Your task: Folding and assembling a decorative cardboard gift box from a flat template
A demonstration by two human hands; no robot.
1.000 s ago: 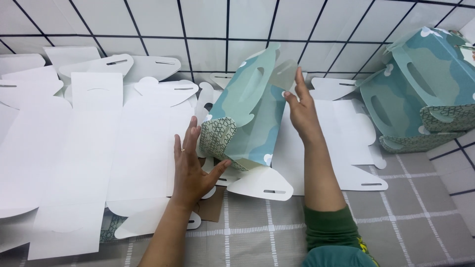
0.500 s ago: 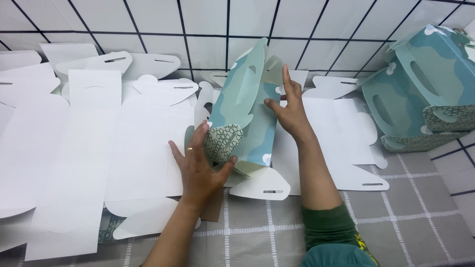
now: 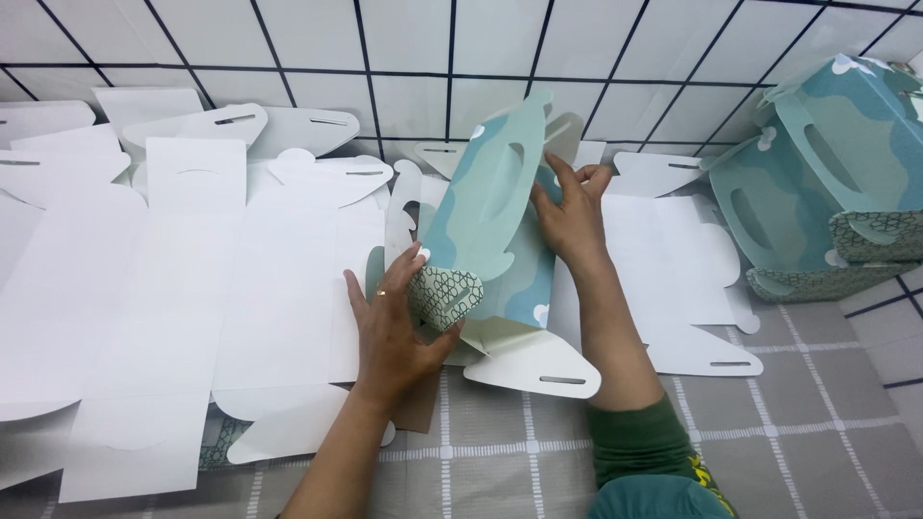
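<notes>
A half-folded teal cardboard carrier box [image 3: 490, 216] with a handle slot stands tilted at the centre of the table. My left hand [image 3: 392, 327] presses on its near end, fingers against the scale-patterned flap [image 3: 445, 293]. Behind the box, my right hand [image 3: 567, 216] grips the upper side panel near the handle. A white flap with a slot [image 3: 534, 365] sticks out below the box toward me.
Flat white box blanks [image 3: 192, 279] cover the left of the table, and more lie on the right [image 3: 673, 279]. Finished teal boxes [image 3: 827, 183] are stacked at the far right. A tiled wall [image 3: 404, 58] rises behind; a grey checked cloth [image 3: 769, 432] covers the table.
The box panels have been pushed closer together and stand more upright. My left hand slid right onto the patterned end flap; my right hand shifted along the side panel.
</notes>
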